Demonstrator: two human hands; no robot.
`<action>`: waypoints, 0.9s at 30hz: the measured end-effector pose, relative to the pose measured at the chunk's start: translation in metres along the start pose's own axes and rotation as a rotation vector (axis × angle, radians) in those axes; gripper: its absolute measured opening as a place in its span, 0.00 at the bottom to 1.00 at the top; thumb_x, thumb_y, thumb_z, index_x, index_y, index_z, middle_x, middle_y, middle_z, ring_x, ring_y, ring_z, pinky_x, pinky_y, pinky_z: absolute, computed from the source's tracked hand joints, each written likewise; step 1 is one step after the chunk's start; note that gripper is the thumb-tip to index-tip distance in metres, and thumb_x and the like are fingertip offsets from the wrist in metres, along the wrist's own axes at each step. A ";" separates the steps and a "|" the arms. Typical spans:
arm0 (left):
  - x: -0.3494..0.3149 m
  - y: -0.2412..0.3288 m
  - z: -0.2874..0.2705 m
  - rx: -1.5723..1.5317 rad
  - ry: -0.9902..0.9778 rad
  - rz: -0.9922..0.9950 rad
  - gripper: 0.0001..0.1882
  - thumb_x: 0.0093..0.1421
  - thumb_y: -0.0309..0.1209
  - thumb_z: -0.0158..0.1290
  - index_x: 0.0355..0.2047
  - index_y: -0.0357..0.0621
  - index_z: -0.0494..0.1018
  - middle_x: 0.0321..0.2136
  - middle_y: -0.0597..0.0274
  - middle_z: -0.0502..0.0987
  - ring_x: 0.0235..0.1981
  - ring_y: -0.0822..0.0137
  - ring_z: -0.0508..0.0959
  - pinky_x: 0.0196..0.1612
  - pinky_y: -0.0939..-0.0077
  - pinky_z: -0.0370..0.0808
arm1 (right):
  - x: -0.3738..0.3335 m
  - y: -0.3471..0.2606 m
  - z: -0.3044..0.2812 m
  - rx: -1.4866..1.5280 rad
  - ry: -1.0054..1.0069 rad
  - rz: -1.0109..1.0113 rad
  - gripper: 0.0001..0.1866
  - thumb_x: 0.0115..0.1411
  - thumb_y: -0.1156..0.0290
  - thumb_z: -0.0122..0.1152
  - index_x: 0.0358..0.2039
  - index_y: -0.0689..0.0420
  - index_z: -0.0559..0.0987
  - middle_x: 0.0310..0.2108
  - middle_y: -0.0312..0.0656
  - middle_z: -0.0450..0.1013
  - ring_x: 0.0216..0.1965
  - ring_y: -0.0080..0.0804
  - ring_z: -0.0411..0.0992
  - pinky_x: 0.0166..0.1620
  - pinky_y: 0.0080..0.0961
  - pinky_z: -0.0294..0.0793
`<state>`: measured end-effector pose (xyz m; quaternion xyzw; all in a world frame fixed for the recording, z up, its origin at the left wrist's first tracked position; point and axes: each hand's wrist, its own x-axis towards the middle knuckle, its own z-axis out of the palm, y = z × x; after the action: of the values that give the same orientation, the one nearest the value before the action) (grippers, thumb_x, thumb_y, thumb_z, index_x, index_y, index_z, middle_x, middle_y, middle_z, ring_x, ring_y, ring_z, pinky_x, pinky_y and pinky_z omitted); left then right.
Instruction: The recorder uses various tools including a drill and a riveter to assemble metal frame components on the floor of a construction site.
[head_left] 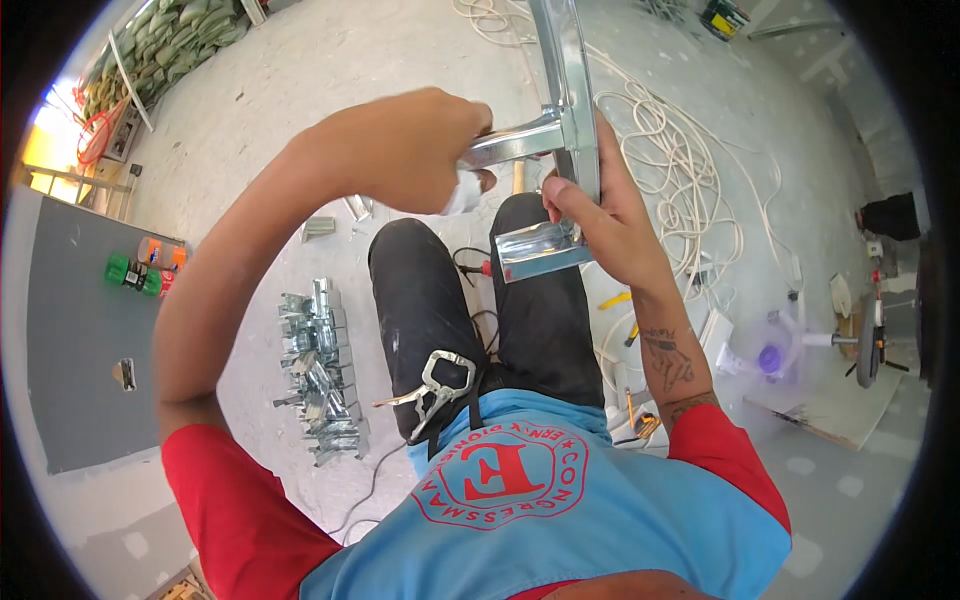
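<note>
In front of me, above my knees, is a shiny metal channel [570,70] that runs up past the top edge of the view. A short metal crosspiece [518,142] meets its side, and a bent metal piece [540,252] juts left from its lower end. My left hand [425,150] is closed round the crosspiece's outer end, with some white material [464,195] at the fingers. My right hand [610,215] grips the channel near its bottom, thumb in front. Locking pliers [438,390] rest on my lap.
Cut metal channel pieces [325,370] lie heaped on the floor to my left, beside a grey board [95,350] with bottles [140,272]. Coiled white cable [680,170] spreads at right. A cut-off saw [870,340] stands far right; stacked sacks [165,50] are far left.
</note>
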<state>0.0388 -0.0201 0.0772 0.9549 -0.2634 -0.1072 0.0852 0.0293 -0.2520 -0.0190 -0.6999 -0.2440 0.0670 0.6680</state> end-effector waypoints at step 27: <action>-0.003 -0.014 0.045 -0.242 0.125 0.026 0.11 0.47 0.20 0.54 0.33 0.32 0.70 0.24 0.39 0.76 0.30 0.40 0.77 0.34 0.55 0.72 | 0.008 0.002 0.019 -0.344 -0.148 -0.087 0.54 0.49 0.81 0.52 0.74 0.48 0.38 0.45 0.40 0.65 0.33 0.22 0.65 0.38 0.21 0.71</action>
<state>0.0323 -0.0112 0.0313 0.9391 -0.2550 -0.0775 0.2171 0.0290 -0.2314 -0.0207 -0.7856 -0.3305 0.0468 0.5210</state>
